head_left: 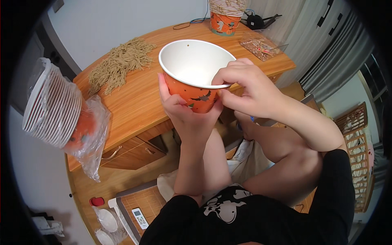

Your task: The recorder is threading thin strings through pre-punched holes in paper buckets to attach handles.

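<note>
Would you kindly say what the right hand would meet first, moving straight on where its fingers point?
Probably the orange bucket, since the right hand straddles its rim, though exact depth is unclear.

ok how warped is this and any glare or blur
Head view: strong fisheye bowing along the desk, with black corners; head view: glints on the clear plastic bag; head view: the bucket, left hand and right hand look fairly sharp.

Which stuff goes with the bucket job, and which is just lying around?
Seem to belong:
orange bucket in the left hand and right hand
tan cord pile
bagged bucket stack
back bucket stack

Probably just lying about:
white remote control
red thing on the floor
black spouted object
</note>
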Demonstrator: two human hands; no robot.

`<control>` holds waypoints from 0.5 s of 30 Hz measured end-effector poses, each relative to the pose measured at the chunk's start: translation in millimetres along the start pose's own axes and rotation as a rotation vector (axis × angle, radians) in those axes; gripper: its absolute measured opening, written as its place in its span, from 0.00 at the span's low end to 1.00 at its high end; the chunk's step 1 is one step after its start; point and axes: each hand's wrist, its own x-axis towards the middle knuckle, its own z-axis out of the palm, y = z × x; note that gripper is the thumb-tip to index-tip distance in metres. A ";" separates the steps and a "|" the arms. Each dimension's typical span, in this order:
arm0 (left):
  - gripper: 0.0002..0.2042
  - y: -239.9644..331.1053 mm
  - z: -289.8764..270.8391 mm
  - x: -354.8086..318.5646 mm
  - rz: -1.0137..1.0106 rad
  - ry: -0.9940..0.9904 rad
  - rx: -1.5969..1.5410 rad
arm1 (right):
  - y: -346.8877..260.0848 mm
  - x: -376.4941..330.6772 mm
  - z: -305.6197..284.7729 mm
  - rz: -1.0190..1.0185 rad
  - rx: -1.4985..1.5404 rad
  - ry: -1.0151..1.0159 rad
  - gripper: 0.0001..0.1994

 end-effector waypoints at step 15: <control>0.43 20.2 -28.3 -5.4 -0.213 -0.049 -0.190 | -33.6 5.1 9.7 -0.004 -0.037 -0.050 0.11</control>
